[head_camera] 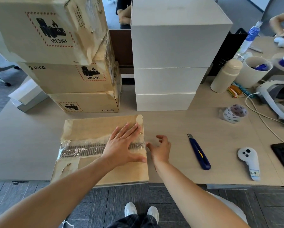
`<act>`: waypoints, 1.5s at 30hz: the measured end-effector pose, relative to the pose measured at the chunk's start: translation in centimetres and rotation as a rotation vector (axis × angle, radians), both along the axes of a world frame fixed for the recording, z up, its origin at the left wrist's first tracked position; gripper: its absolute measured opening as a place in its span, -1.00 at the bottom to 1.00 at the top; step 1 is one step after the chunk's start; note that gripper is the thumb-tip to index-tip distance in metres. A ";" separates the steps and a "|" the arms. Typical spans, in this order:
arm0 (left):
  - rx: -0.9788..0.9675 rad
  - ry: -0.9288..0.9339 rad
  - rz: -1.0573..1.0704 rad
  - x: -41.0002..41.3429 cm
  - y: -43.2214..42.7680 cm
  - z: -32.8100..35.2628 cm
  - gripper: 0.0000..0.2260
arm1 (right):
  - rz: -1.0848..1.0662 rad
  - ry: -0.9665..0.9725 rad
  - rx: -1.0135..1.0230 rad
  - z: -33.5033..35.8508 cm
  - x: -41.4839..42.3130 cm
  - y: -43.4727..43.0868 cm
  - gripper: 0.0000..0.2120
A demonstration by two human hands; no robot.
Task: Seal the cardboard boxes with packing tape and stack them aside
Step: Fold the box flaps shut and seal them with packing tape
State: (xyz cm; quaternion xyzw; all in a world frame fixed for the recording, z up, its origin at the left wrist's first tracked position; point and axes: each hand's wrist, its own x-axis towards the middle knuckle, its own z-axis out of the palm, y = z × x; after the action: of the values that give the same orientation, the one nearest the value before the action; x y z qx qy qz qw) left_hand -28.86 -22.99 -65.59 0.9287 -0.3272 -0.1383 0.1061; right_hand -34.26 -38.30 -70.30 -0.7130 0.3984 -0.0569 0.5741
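The left hand (123,145) lies flat, fingers straight, on the box (91,129) under it; the right hand (161,148) beside it is loose, holding nothing (1 tape strip (82,149) shows). Rub hard along it

Your table (170,125) holds a cardboard box (91,127) near you, a brown stack (88,102) and white stack (164,102) far, and a tape roll (233,113), knife (199,152) and controller (249,162) right.

Pale wood table (179,127), grey floor (96,199), perhaps chair base (1,70)
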 end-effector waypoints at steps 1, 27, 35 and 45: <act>-0.002 -0.004 0.001 0.0 0.0 0.0 0.11 | 0.023 -0.057 -0.076 0.3 -0.2 0.1 -0.70; -0.560 0.018 0.420 -1.1 1.3 0.8 -0.44 | 0.223 0.219 0.673 -0.4 -1.5 0.9 -0.06; -0.340 -0.068 0.445 -0.7 12.2 0.6 -0.51 | 0.791 -0.117 -0.455 6.2 1.5 6.3 -0.46; -0.081 -0.201 0.083 -2.0 15.8 -2.6 -0.48 | 1.314 -0.080 -0.973 4.0 0.5 10.9 -0.44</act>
State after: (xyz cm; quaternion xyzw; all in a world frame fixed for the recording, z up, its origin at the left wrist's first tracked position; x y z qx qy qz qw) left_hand -30.82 -7.22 -68.19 0.9456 -0.3027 -0.0266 0.1159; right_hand -33.74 -27.42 -66.32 -0.9678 -0.1907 0.0995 0.1305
